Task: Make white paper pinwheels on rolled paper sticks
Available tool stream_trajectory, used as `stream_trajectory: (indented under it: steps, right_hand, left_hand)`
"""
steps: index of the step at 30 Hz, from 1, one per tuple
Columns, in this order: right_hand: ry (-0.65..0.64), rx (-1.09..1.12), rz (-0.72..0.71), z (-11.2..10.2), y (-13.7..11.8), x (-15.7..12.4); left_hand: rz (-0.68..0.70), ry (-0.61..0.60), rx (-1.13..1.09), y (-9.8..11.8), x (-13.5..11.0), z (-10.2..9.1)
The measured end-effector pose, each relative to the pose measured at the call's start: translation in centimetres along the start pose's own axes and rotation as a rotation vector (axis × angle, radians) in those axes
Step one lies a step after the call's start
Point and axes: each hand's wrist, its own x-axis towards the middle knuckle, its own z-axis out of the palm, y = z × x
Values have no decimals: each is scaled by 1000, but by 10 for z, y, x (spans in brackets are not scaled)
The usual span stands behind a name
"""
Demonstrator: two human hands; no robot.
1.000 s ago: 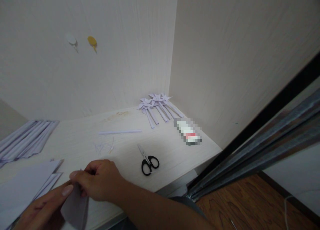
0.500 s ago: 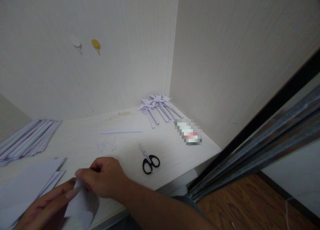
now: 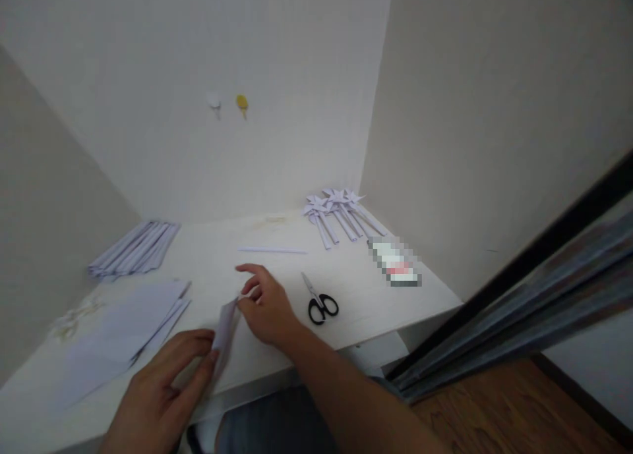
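A folded white paper piece point(image 3: 225, 332) stands on edge near the front of the pale desk point(image 3: 277, 276). My left hand point(image 3: 158, 391) pinches its lower end between thumb and fingers. My right hand point(image 3: 264, 306) pinches its upper end, with the index finger stretched out to the left. Black-handled scissors point(image 3: 319, 302) lie just right of my right hand.
A stack of white sheets point(image 3: 119, 332) lies at the left. Folded paper strips point(image 3: 136, 250) sit at the back left, paper pinwheels point(image 3: 341, 213) in the back corner, a single strip point(image 3: 271, 250) mid-desk, a blurred small pack point(image 3: 395, 263) at the right. Walls enclose three sides.
The view has swung left and pulled back. Both hands have moved the paper piece forward onto the desk, turned it edge-on, and my right index finger has stretched out.
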Motion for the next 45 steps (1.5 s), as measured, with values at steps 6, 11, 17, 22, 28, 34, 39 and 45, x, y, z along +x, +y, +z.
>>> stream_trajectory:
  steps: [6, 11, 17, 22, 28, 34, 39, 45]
  right_hand:
    - [-318, -125, -79, -23, -18, 1]
    - [-340, -255, -104, -28, -30, -3]
    - [-266, -173, -253, -23, -53, -11]
    - [-303, -214, -336, -21, -66, -23]
    - [-377, -359, -461, -25, -90, -32]
    - [-440, -421, -605, -19, -137, -35]
    - [-414, -261, -489, -5, -144, -40]
    - [-356, -183, -367, -5, -136, -53]
  left_hand:
    - [339, -9, 385, 11, -16, -12]
    - [81, 161, 242, 1, -31, -8]
    - [-426, 380, -504, 14, -18, -20]
    - [-694, 318, -1010, 23, -4, -32]
    - [-593, 283, -782, 38, 4, -44]
    - [-407, 346, -572, 69, -4, -75]
    - [-355, 320, -537, 90, -22, -89]
    - [-367, 288, -668, 93, -39, -80]
